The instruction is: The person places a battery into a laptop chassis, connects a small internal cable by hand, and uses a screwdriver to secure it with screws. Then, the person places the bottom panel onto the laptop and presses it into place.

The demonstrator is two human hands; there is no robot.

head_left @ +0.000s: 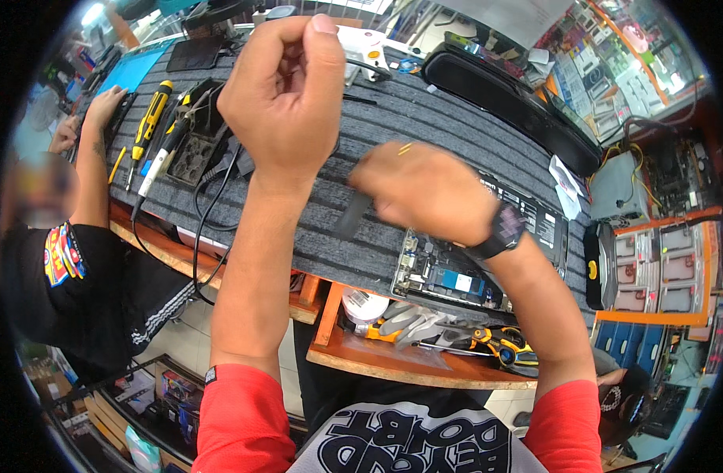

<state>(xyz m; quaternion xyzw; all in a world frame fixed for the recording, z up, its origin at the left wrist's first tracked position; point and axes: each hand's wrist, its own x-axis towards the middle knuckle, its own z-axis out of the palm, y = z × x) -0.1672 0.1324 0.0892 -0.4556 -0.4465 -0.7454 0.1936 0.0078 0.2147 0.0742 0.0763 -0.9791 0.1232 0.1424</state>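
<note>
Shows an opened, dark, rectangular laptop base with exposed circuit board, blue rectangular module and black rectangular battery, lying flat on a grey ribbed mat, partly beneath the blurred right hand; cannot tell its grip. Curls the left hand into a loose fist.

Wooden bench mid-frame, drawer open at lower centre; pale tiled floor, lower left; orange-edged showcase, upper right; bright light, upper left
</note>
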